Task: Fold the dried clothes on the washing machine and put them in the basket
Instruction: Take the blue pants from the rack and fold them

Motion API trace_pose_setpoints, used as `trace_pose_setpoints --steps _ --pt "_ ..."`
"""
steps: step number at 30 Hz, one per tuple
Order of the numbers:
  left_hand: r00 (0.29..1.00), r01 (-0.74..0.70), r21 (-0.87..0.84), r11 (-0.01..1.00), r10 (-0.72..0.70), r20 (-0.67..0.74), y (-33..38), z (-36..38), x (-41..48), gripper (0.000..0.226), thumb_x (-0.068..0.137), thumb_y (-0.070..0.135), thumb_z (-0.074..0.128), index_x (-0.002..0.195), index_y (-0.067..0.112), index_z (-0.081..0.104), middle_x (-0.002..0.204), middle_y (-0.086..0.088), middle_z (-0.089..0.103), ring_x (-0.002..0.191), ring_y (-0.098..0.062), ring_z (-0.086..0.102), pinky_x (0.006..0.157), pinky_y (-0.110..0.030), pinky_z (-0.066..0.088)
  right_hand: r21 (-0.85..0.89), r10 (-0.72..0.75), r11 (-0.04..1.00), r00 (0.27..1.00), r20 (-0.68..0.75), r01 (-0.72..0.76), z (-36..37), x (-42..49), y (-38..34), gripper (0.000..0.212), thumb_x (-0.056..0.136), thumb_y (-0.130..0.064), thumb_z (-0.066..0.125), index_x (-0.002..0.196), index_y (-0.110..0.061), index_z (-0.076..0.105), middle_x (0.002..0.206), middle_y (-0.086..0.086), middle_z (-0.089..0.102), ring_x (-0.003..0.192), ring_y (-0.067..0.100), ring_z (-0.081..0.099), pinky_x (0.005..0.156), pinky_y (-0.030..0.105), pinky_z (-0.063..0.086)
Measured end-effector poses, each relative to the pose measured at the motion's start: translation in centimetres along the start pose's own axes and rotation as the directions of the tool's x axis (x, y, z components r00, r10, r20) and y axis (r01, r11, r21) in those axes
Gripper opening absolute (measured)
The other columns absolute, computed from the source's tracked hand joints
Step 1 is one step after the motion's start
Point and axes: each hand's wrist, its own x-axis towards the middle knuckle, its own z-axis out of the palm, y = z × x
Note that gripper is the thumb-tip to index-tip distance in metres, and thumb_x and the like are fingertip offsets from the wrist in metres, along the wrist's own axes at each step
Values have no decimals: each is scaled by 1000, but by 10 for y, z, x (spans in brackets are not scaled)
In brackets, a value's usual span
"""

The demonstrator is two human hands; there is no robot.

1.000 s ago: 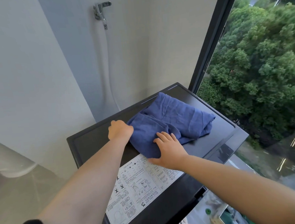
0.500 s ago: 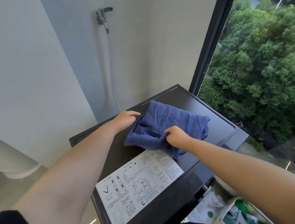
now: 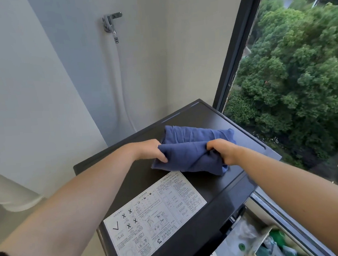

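A blue garment [image 3: 188, 154] lies in a compact folded bundle on the dark lid of the washing machine [image 3: 127, 175]. My left hand [image 3: 151, 150] grips its left edge, thumb on top. My right hand [image 3: 222, 151] is clenched on its right edge. Between the two hands a fold of the cloth is raised off the lid and doubled over the layer beneath. No basket is clearly in view.
A white instruction sticker [image 3: 155, 217] covers the near part of the lid. A tap with a white hose [image 3: 114, 29] hangs on the wall behind. A large window [image 3: 297, 73] runs along the right. Bottles and bags [image 3: 274, 242] sit low at the bottom right.
The garment went from spread and pressed flat to a tighter bundle. My right hand closed on its right edge, my left gripped the left edge, and both drew a fold up and over.
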Motion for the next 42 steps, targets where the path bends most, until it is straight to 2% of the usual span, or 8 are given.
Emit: trace_pose_setpoints --steps 6,15,19,22,26,31,34,42 --pt "980 184 -557 810 -110 163 -1 -3 -1 17 98 18 43 98 10 59 82 -11 58 72 -20 58 61 -26 50 -51 -43 997 986 162 51 -21 4 -11 19 88 4 47 82 -9 60 83 12 61 82 25 59 75 32 49" --pt "884 159 -238 958 -246 -397 7 11 22 34 94 25 50 63 11 54 72 -8 58 70 -20 54 61 -28 35 -624 -398 742 910 -117 244 -23 29 -22 27 92 -21 59 72 -3 55 70 11 50 72 22 46 61 28 34" --pt "773 433 57 900 -338 -536 2 24 23 28 93 27 49 112 11 61 114 -11 63 107 -31 59 79 -34 44 -734 -372 672 902 -218 99 -20 42 -16 43 95 -29 52 58 -9 43 63 7 48 71 27 48 53 28 33" --pt "689 258 303 917 46 -723 6 29 25 21 88 11 45 106 11 56 106 -7 59 101 -30 56 78 -39 44 -868 -526 495 807 -268 34 -15 44 -9 17 94 -20 49 88 -6 57 94 13 59 91 33 53 67 32 38" --pt "629 -108 744 659 625 -462 10 39 36 32 81 16 37 86 11 68 85 -6 67 80 -29 60 66 -37 47 -941 -920 109 390 26 319 -1 40 1 23 78 -8 43 87 -4 64 86 13 60 79 36 57 66 38 45" --pt "970 51 553 831 91 -227 -3 67 50 61 102 44 24 153 19 3 161 3 -2 147 -23 1 118 -45 9 -962 -563 43 802 199 270 -1 41 42 75 86 -56 4 149 -23 27 155 7 26 143 29 23 115 51 14" --pt "977 93 535 840 26 -212 -1 72 57 66 101 46 24 152 20 -9 159 6 -13 147 -23 -11 119 -49 5 -965 -494 73 850 185 252 -6 47 36 65 96 -56 26 152 -27 9 159 0 13 146 24 9 116 51 4" --pt "971 142 611 779 12 -240 3 77 58 65 101 47 19 151 19 -11 159 5 -15 147 -22 -12 119 -48 4 -937 -355 302 933 61 176 -20 52 -11 60 81 -61 58 120 -16 50 124 5 54 118 26 46 95 39 35"
